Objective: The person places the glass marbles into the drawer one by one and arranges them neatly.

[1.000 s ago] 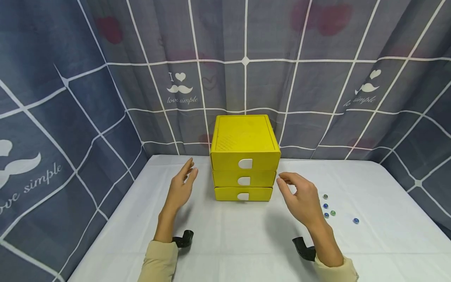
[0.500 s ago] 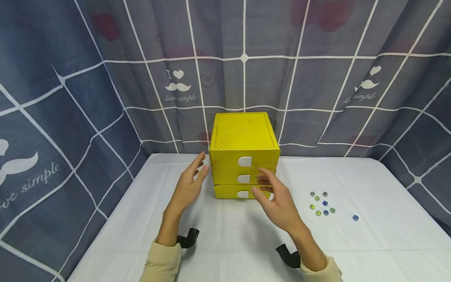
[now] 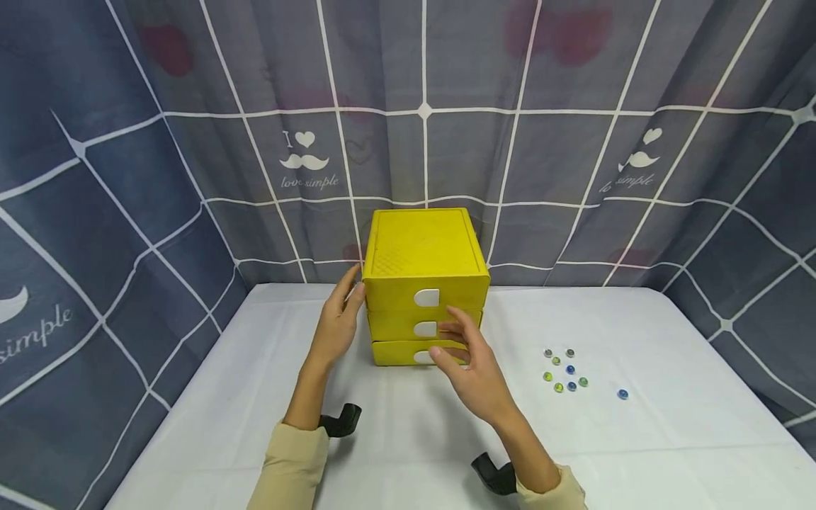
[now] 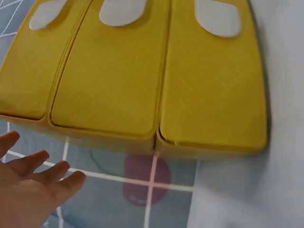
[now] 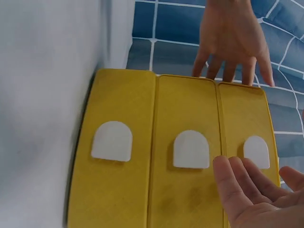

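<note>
A yellow three-drawer box (image 3: 427,244) stands on the white table, each drawer front bearing a white tab handle (image 3: 426,297). All three drawers look pushed in. My left hand (image 3: 334,327) is at the box's left side, its fingers extended along the wall; whether they touch it I cannot tell. In front of the drawers is my right hand (image 3: 474,382), fingers loosely bent and holding nothing. In the right wrist view its fingertips lie near the middle handle (image 5: 191,149), and contact is unclear. The lowest handle is partly hidden behind this hand in the head view.
Several small glass marbles (image 3: 570,370), green, yellowish, blue and clear, lie on the white tablecloth (image 3: 612,333) to the right of the box. A grey-blue checked curtain (image 3: 472,156) hangs behind the box and along both sides.
My right hand has moved left from beside the box to in front of the drawers, uncovering more marbles. My left hand has come right, up to the box's side. The view has shifted slightly.
</note>
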Tool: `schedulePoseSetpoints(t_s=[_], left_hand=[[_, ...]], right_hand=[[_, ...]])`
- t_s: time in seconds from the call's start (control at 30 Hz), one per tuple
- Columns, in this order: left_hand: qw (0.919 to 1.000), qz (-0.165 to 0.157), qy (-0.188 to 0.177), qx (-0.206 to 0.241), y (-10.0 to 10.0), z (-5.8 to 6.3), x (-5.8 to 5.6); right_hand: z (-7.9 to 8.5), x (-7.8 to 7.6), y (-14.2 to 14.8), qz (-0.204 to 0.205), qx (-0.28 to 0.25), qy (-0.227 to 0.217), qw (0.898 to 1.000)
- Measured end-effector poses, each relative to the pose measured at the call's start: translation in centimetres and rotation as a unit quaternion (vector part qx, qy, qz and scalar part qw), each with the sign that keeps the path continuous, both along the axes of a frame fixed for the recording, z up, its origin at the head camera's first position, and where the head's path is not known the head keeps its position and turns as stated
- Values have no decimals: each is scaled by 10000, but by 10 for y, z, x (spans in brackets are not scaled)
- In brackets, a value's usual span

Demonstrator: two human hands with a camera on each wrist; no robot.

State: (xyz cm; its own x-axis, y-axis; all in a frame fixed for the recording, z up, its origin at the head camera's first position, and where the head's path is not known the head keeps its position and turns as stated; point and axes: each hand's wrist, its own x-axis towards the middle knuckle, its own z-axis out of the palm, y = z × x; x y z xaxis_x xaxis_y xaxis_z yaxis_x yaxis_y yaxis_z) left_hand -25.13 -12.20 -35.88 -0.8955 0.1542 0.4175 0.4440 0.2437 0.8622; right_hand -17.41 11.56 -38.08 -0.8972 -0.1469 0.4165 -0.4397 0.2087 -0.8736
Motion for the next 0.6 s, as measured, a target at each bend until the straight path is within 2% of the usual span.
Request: schedulePoseSetpoints(t_s=[0.07,0.17,0.3,0.4,0.53,0.6], left_hand=[[9994,-110,-85,307,1,2,-8],[9955,-415,-400,753,1,8,-22],[9811,-968,-948,1381,1,18,-38],[9705,-1252,-1238,1647,2,23,-48],[9625,-1392,-1539,1748,3,23,-55],[9610,-1395,-1608,1767,4,21,-56]], right_hand=[[2,-2,-3,60,-50,7,10000],[8,-8,-5,181,-10,39,9998],[17,-18,-6,358,119,-10,9993],[22,-24,-5,451,149,-170,9987],[23,-29,-2,491,175,-430,9977],[23,-30,0,502,112,-522,9973]])
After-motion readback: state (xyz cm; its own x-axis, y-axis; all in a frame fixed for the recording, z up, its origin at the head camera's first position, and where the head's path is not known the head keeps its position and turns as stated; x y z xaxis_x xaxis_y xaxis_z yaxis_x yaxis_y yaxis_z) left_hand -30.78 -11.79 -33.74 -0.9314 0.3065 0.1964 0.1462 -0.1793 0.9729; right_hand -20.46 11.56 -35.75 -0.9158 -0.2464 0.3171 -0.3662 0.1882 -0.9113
